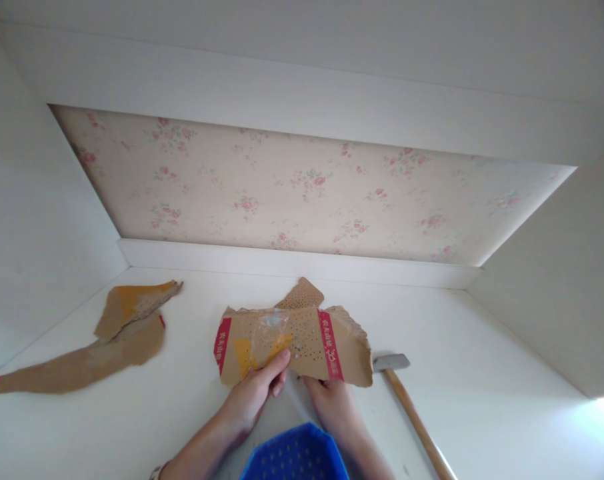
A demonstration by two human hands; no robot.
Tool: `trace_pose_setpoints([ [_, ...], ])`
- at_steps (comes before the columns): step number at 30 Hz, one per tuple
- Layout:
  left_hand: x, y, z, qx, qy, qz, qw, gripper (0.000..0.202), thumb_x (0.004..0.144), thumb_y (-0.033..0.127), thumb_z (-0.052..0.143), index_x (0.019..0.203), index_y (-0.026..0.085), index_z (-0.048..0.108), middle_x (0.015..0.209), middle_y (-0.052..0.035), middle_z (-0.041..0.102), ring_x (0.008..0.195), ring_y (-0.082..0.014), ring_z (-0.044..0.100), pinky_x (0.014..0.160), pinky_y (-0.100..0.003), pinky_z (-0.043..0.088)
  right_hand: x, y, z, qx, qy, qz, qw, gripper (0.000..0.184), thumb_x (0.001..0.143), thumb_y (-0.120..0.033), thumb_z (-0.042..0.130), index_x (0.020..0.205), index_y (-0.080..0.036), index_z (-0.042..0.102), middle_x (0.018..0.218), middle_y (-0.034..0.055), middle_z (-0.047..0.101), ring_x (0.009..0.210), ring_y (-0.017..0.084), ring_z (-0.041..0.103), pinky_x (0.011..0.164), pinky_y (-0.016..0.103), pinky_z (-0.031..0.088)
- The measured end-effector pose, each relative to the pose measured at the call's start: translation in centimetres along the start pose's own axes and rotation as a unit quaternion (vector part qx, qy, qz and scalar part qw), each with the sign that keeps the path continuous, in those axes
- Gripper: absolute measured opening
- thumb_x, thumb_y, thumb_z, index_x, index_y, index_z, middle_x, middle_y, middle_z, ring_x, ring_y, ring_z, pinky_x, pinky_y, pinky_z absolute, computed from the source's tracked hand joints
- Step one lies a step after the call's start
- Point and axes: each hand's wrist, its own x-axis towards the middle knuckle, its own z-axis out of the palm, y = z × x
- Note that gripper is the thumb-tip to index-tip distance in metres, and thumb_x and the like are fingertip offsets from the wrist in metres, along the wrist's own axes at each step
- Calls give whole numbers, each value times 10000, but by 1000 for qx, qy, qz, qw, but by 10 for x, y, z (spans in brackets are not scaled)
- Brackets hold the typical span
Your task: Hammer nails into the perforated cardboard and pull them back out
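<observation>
A torn piece of cardboard [309,337], with red printed strips, yellow tape and many small punched holes, is held above the white surface. My left hand [262,387] grips its lower edge, thumb on top and fingers curled below. My right hand [329,400] is at the same edge, a little to the right, its fingertips partly hidden under the cardboard. Behind it lies another perforated brown piece [303,293], partly covered. A blue basket [297,457] with holes stands between my forearms at the bottom of the view.
Torn cardboard scraps [127,340] lie on the white surface [182,420] at left. To the right rests a hammer [415,413] with a wooden handle. White side panels and a back ledge [302,260] enclose the surface, with floral wallpaper [307,193] behind.
</observation>
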Motion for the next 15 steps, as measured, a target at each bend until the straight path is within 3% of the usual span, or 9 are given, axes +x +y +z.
trace_pose_setpoints([
  [15, -2, 0, 0, 41, -23, -5, 999, 561, 874, 678, 492, 550, 219, 465, 527, 48, 398, 589, -154, 402, 670, -279, 310, -5, 17, 7, -12, 13, -46, 999, 294, 882, -430, 606, 1040, -238, 762, 1075, 112, 794, 1050, 339, 712, 919, 492, 557],
])
